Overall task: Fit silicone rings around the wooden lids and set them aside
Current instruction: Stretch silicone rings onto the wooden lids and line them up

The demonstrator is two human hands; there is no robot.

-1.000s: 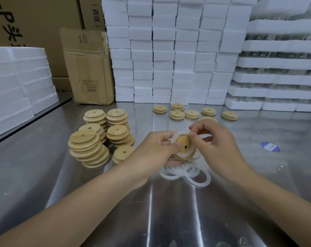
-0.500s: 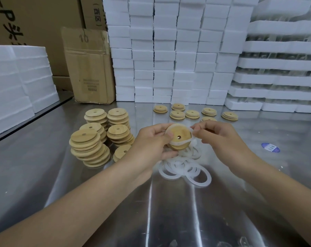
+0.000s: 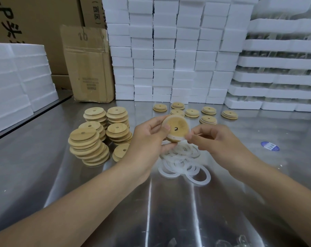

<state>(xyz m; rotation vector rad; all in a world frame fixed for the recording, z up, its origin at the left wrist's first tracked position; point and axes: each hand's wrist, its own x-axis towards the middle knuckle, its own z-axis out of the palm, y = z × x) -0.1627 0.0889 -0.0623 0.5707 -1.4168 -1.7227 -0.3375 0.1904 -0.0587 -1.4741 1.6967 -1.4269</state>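
My left hand grips a round wooden lid with a small hole, held tilted above the table. A white silicone ring sits round the lid's lower edge. My right hand pinches the ring at the lid's lower right rim. Under both hands lies a heap of loose white silicone rings. Stacks of bare wooden lids stand to the left. Several lids with rings fitted lie spread out at the back.
The steel table carries everything. Walls of white foam blocks and foam trays close the back, more foam the left. A cardboard box stands at the back left. A blue sticker lies on the right.
Both hands have lifted the lid higher and turned its flat face toward me. The ring, half on before, now sits round the lower edge, and my right hand has slid down to the lower right rim.
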